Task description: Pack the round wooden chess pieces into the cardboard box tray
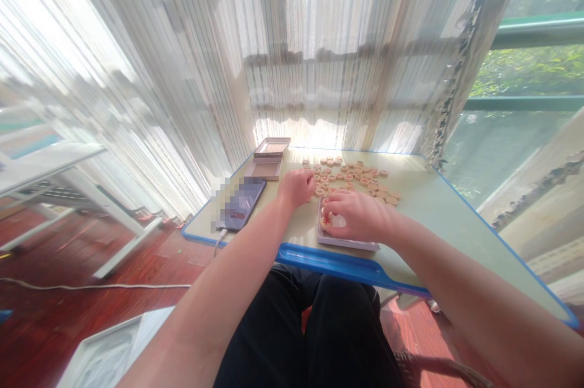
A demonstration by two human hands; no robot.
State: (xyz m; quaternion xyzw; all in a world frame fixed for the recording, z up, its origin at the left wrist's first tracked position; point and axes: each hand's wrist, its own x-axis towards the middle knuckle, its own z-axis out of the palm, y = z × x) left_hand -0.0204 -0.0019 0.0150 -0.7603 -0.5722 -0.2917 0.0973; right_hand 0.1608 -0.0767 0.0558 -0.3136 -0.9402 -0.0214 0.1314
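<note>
My right hand (358,215) is over a shallow light box (347,245) near the front of the small table. Its fingers close on a round wooden xiangqi piece (326,221) with a red marking, at the left side of the box. Most of the box's inside is hidden by that hand. My left hand (296,186) is curled at the near-left edge of a loose spread of xiangqi pieces (349,185). Whatever its fingers hold, if anything, cannot be made out.
A tablet or large phone (241,205) with a cable plugged in lies at the table's left. Behind it are shallow box parts (264,168). The table (438,224) has a blue rim, with a blue trough (328,259) along its front. Curtains hang close behind.
</note>
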